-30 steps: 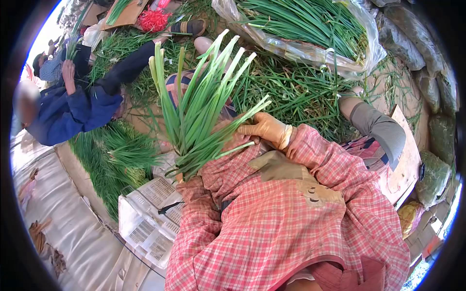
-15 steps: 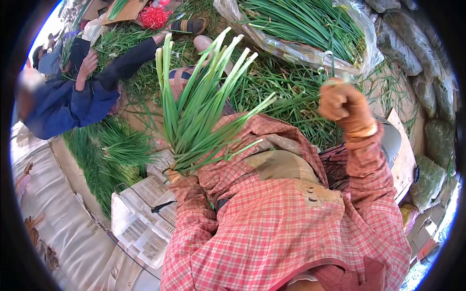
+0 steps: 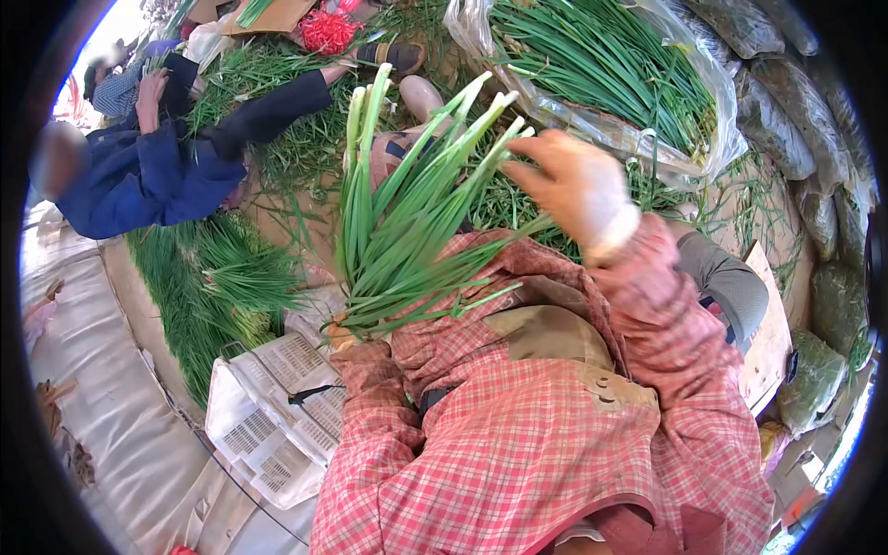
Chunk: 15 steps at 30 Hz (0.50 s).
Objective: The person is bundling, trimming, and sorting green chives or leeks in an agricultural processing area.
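A bunch of garlic chives (image 3: 407,213) stands upright at my left side, pale stem ends up and green leaves fanning downward. My left hand (image 3: 344,335), in an orange glove, is closed around its lower, leafy part, with the fingers mostly hidden by leaves. My right hand (image 3: 573,180), in an orange glove too, is blurred by motion just right of the pale stem ends. Its fingers are stretched toward them and look apart, with nothing visible in them. Whether it touches a stem cannot be told.
A plastic-lined heap of chives (image 3: 601,74) lies ahead. Loose trimmed leaves (image 3: 268,111) cover the ground. More chives (image 3: 213,296) lie at left beside a printed white carton (image 3: 268,416). A person in blue (image 3: 157,180) sits at left. Filled plastic bags (image 3: 777,120) are stacked at right.
My right hand has swung left from beside the plastic-lined heap to the stem ends, its fist opening out. The bunch in my left hand appears slightly further right as the view shifts.
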{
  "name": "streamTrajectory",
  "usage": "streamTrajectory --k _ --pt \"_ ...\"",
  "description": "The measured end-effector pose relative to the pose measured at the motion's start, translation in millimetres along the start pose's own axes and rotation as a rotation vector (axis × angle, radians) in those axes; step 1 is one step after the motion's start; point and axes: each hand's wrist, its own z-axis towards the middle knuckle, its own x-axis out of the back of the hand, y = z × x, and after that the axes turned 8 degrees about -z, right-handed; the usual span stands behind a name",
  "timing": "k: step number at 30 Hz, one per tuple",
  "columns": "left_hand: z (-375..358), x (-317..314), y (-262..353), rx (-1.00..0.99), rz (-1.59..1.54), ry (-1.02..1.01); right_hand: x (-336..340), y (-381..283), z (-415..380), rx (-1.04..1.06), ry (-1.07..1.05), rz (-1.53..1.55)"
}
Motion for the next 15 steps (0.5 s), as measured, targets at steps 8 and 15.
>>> streamTrajectory --k 8,15 --pt "-1.8 9.6 27.2 -0.039 -0.098 -0.037 -99.7 16.0 8.6 0.067 -0.414 -0.284" --pt "1.9 26.8 43.0 -0.041 -0.186 -0.074 -42.6 88.6 -18.5 -0.217 -0.220 -0.340"
